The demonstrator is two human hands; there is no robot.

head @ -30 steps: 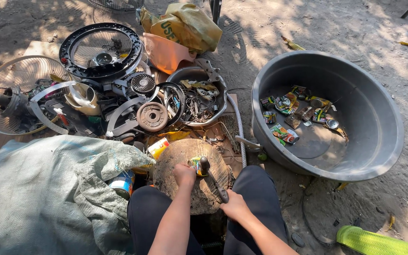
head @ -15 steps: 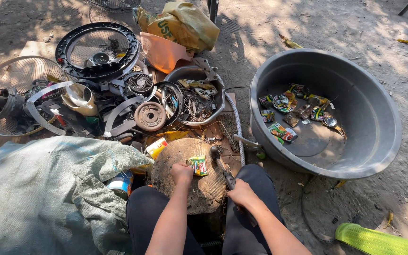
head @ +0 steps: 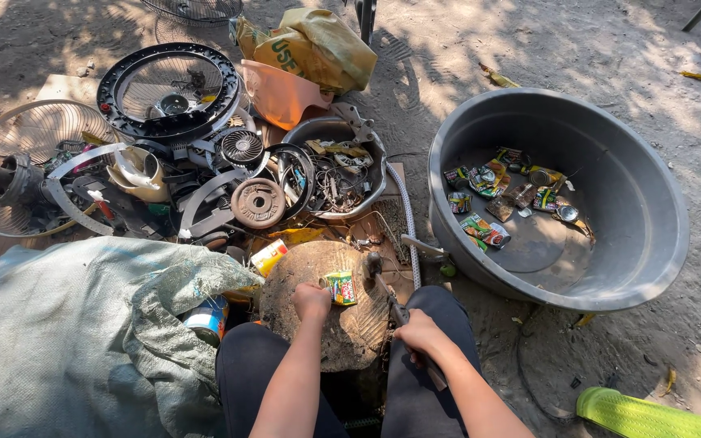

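A flattened green and red can point(head: 341, 287) lies on a round wooden stump point(head: 342, 324) between my knees. My left hand point(head: 311, 302) holds the can by its left edge against the stump. My right hand point(head: 420, 334) grips the handle of a hammer point(head: 386, 290), whose dark head rests at the stump's right rim, just beside the can.
A big grey plastic tub point(head: 602, 268) on the right holds several crushed cans point(head: 488, 232). Scrap lies ahead: fan guards point(head: 169, 89), a metal bowl of wires point(head: 336, 172), a round weight plate point(head: 258, 203), a yellow sack point(head: 318, 47). A grey-green woven sack point(head: 66, 332) lies left.
The hammer has swung from raised over the stump down to the right of the can. My left hand stayed on the can.
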